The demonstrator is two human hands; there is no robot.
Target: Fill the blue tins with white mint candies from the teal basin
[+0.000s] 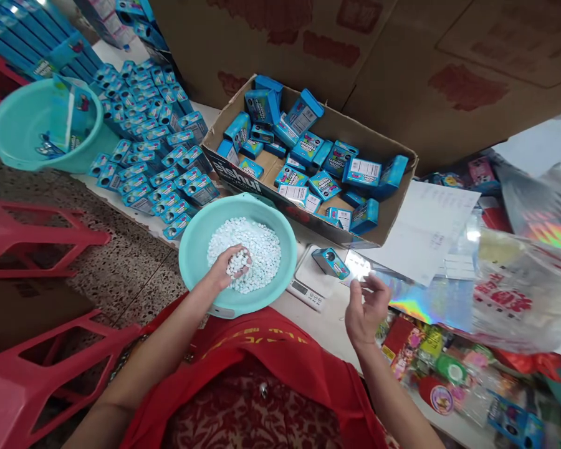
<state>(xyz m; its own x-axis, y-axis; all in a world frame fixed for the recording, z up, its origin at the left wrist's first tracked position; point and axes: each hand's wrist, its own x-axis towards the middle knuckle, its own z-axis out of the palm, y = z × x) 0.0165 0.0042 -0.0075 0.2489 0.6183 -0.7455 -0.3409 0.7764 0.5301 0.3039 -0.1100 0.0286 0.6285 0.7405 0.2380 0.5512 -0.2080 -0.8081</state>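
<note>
Left hand: cups a heap of white candy pellets, palm up, over the teal basin at the table's near edge. Right hand: hangs empty, loosely curled, near the blue candy box. Box: rests toward the digital scale's far edge.

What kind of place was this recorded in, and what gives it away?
Probably a small packing workshop: a basin of small white pellets sits beside a digital scale, and a cardboard carton holds many little blue boxes.
</note>
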